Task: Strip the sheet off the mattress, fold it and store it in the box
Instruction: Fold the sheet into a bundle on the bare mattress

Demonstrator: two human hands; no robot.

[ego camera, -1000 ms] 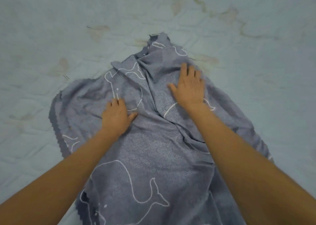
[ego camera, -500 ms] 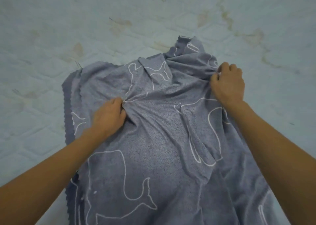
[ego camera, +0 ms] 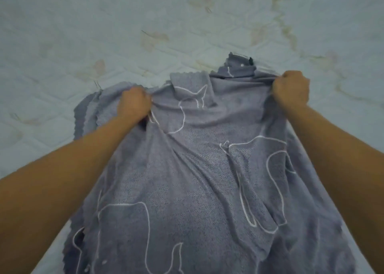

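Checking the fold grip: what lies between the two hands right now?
In the head view, only the grey whale-print sheet spans from the left hand to the right hand, both gripping it; a small flap folds over there.

Sheet [ego camera: 199, 180]: soft grey-blue cloth, matt, fine knit-like grain visible at centre of frame, white line-drawn whale outlines, creased and rumpled, scalloped edge at left and top

Mattress [ego camera: 83, 34]: pale quilted fabric, matt, stitched diamond pattern, brownish stains at upper centre and upper right of frame

Left hand [ego camera: 134, 105], right hand [ego camera: 291, 88]: bare skin, cloth bunched in fingers
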